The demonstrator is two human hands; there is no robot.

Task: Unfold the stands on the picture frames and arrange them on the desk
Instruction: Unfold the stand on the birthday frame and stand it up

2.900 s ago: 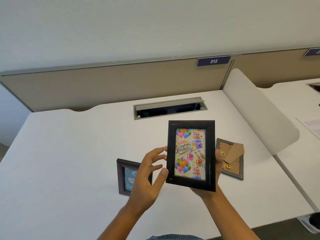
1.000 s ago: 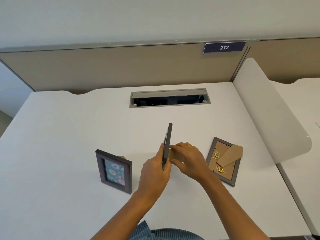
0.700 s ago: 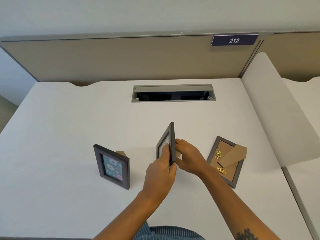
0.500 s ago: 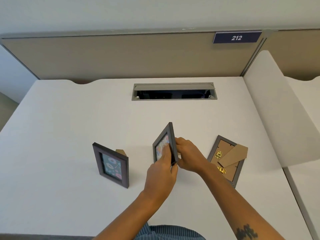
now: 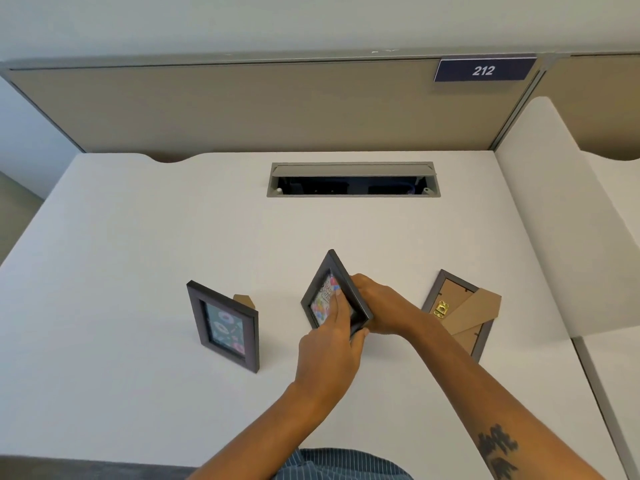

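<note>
Gripping birthday frame (image 5: 334,296) mid-desk (image 5: 138,237): left hand (image 5: 332,344) pinching near edge, right hand (image 5: 377,310) bracing back. Judging it light, rigid, glass fragile; holding by rim safest.

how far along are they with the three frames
One looks done: the left frame stands upright on the desk, its stand showing behind. In hand: the birthday frame, tilted, held by the left hand and right hand. Left: the right frame lies face down, not yet stood up.
</note>
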